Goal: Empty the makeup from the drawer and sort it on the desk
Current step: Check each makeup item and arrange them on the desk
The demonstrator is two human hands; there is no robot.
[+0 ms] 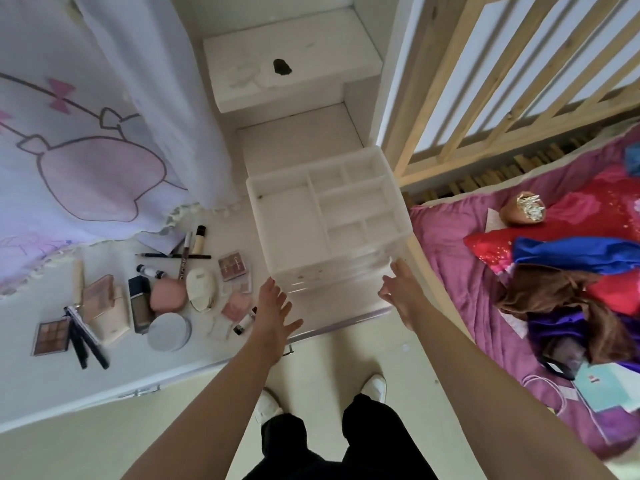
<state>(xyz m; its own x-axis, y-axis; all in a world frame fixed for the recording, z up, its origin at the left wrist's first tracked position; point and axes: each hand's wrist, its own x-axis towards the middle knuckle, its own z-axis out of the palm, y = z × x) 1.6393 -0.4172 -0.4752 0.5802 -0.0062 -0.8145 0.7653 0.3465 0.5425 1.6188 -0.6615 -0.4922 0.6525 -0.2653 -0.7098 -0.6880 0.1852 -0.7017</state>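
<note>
The clear plastic drawer organiser (301, 268), probably light, rigid and slick, wants holding by its walls at 9 and 3 o'clock, where the left hand (273, 306) and right hand (401, 292) hover, fingers spread, holding nothing.

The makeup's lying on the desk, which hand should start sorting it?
Probably the left. The left hand is open right beside the makeup. The right hand is open too, but it is at the organizer's other side, away from the pile.
</note>
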